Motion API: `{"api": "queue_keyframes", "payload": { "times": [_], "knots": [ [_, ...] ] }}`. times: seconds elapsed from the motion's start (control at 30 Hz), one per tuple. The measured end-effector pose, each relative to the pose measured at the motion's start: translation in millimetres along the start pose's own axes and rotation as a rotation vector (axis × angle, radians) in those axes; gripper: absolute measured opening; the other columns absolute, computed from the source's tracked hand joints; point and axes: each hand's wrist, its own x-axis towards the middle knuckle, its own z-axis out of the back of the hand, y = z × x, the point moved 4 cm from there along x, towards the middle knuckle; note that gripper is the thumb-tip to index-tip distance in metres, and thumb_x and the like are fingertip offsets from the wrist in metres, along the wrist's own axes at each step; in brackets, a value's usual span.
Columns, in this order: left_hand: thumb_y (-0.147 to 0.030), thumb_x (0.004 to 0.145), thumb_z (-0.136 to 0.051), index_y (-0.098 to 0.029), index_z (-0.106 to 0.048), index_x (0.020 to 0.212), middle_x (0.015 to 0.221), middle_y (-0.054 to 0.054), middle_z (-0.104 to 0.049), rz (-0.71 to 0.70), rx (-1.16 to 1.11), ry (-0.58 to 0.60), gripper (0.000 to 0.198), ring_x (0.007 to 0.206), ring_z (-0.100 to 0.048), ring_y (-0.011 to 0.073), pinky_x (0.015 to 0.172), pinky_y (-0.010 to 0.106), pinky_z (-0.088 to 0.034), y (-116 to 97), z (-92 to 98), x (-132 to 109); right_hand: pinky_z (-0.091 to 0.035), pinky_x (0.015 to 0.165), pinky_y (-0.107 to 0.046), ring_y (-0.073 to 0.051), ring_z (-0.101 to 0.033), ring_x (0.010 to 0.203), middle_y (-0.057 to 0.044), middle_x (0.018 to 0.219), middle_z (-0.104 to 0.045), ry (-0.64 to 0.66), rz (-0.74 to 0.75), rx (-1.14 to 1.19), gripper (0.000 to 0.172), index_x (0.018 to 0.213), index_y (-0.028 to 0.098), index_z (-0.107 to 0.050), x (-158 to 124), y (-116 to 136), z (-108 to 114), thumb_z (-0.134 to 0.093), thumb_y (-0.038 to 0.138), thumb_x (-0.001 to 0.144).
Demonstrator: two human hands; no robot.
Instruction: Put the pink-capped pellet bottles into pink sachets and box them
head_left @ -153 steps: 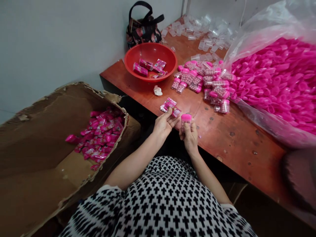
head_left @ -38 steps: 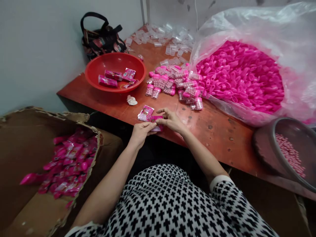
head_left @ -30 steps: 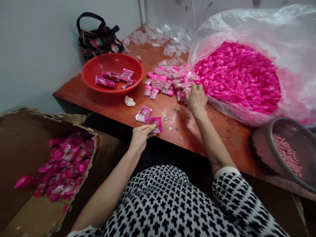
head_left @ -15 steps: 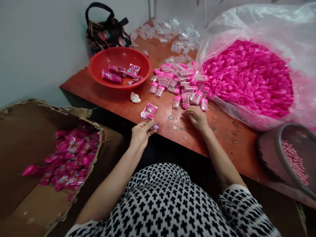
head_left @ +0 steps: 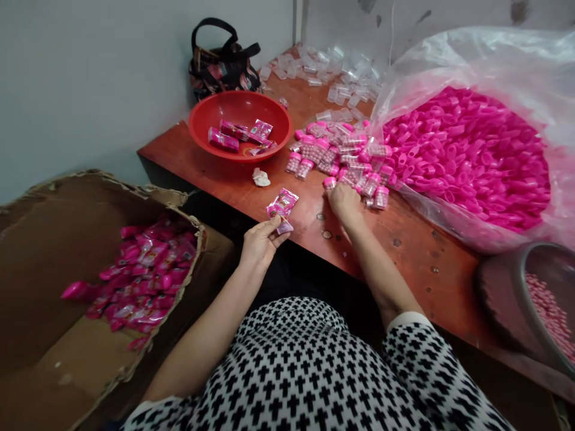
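My left hand (head_left: 261,244) pinches a small pink printed wrapper (head_left: 284,225) by its edge, above the table's front edge. Just behind it, a stack of the same wrappers (head_left: 286,200) lies flat on the wood. My right hand (head_left: 345,202) is at the near side of a pile of small clear bottles (head_left: 317,149) with pink caps, filled with pink beads. Its fingers are closed around one bottle (head_left: 329,181), whose pink cap shows past the fingertips while the hand hides the rest.
A red bowl (head_left: 196,133) with several wrapped packs stands beside a handbag (head_left: 227,72). Empty clear containers (head_left: 344,93) lie at the back. On the right are a plastic bag of pink caps (head_left: 471,155) and a grey tub (head_left: 503,293) of beads. A cardboard box (head_left: 40,251) sits lower left.
My right hand has moved left and closed on a bottle at the pile's near edge. The left hand keeps its wrapper, close to the stack. The view has turned slightly left.
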Motion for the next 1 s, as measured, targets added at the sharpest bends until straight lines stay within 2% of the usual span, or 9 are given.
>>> {"api": "queue_keyframes", "payload": {
  "times": [0.07, 0.13, 0.23, 0.3, 0.43, 0.67, 0.8, 0.9, 1.0],
  "knots": [
    [-0.012, 0.073, -0.068, -0.009, -0.063, 0.07, 0.065, 0.004, -0.066, 0.023, -0.071, -0.026, 0.006, 0.056, -0.063, 0.0109, 0.054, 0.022, -0.054, 1.2, 0.6, 0.7, -0.046, 0.079, -0.044, -0.034, -0.062, 0.095, -0.021, 0.094, -0.067, 0.054, 0.017, 0.034, 0.027, 0.085, 0.012, -0.063, -3.8, -2.0, 1.7, -0.061, 0.037, 0.077],
    [-0.012, 0.075, -0.067, -0.01, -0.062, 0.071, 0.065, 0.003, -0.065, 0.046, -0.169, -0.057, 0.006, 0.056, -0.063, 0.0104, 0.056, 0.022, -0.054, 3.1, 0.7, 1.4, -0.048, 0.074, -0.039, -0.03, -0.064, 0.086, -0.016, 0.086, -0.068, 0.084, 0.067, 0.156, 0.026, 0.082, 0.013, -0.06, -19.2, -2.2, 3.7, -0.062, 0.039, 0.075],
    [-0.014, 0.075, -0.068, -0.012, -0.062, 0.074, 0.067, 0.002, -0.066, 0.095, -0.289, -0.09, 0.006, 0.059, -0.065, 0.0121, 0.062, 0.024, -0.055, 7.3, 0.1, 2.3, -0.046, 0.05, -0.027, -0.016, -0.06, 0.053, -0.003, 0.069, -0.065, 0.183, 0.095, 0.65, 0.029, 0.088, 0.018, -0.052, -62.3, 5.5, -1.2, -0.052, 0.046, 0.081],
    [-0.017, 0.074, -0.07, -0.012, -0.062, 0.076, 0.07, 0.003, -0.067, 0.111, -0.338, -0.082, 0.009, 0.063, -0.067, 0.014, 0.067, 0.027, -0.055, 9.3, -1.0, 2.3, -0.041, 0.039, -0.022, -0.012, -0.054, 0.042, 0.003, 0.063, -0.061, 0.289, 0.091, 0.938, 0.031, 0.09, 0.021, -0.047, -96.3, 16.6, -9.0, -0.054, 0.05, 0.08],
    [-0.019, 0.074, -0.07, -0.012, -0.062, 0.077, 0.071, 0.004, -0.068, 0.093, -0.392, 0.008, 0.011, 0.064, -0.067, 0.0142, 0.068, 0.026, -0.055, 10.2, -5.6, -0.3, -0.042, 0.036, -0.018, -0.008, -0.053, 0.042, 0.005, 0.065, -0.06, 0.347, 0.087, 1.096, 0.031, 0.094, 0.021, -0.049, -142.5, 38.5, -21.3, -0.057, 0.048, 0.081],
    [-0.023, 0.068, -0.076, -0.012, -0.059, 0.072, 0.066, 0.002, -0.065, 0.037, -0.36, 0.076, 0.02, 0.058, -0.062, 0.0101, 0.059, 0.022, -0.051, 12.6, -15.5, -8.6, -0.041, 0.035, -0.015, -0.005, -0.051, 0.039, 0.006, 0.062, -0.058, 0.278, 0.038, 1.141, 0.03, 0.093, 0.019, -0.051, -149.1, 47.8, -32.1, -0.058, 0.045, 0.081],
    [-0.03, 0.061, -0.08, -0.012, -0.058, 0.07, 0.06, 0.0, -0.061, -0.05, -0.238, 0.124, 0.03, 0.051, -0.057, 0.0087, 0.051, 0.02, -0.045, 12.0, -19.1, -11.9, -0.041, 0.034, -0.015, -0.006, -0.052, 0.039, 0.006, 0.06, -0.059, 0.324, 0.013, 1.266, 0.03, 0.091, 0.019, -0.05, -147.4, 46.7, -36.8, -0.061, 0.044, 0.079],
    [-0.033, 0.056, -0.082, -0.012, -0.057, 0.068, 0.058, -0.001, -0.06, -0.119, -0.129, 0.186, 0.035, 0.049, -0.055, 0.0084, 0.05, 0.021, -0.045, 9.0, -21.0, -13.4, -0.041, 0.034, -0.016, -0.007, -0.054, 0.04, 0.006, 0.06, -0.061, 0.391, 0.03, 1.359, 0.029, 0.089, 0.019, -0.05, -145.8, 45.7, -40.3, -0.061, 0.044, 0.079],
    [-0.034, 0.055, -0.082, -0.011, -0.059, 0.07, 0.057, -0.001, -0.059, -0.128, -0.013, 0.274, 0.036, 0.048, -0.055, 0.0087, 0.049, 0.021, -0.044, 8.8, -23.4, -13.8, -0.042, 0.035, -0.016, -0.007, -0.055, 0.041, 0.005, 0.062, -0.061, 0.346, 0.068, 1.358, 0.028, 0.089, 0.019, -0.051, -143.8, 42.2, -42.4, -0.062, 0.043, 0.079]
  ]
}}
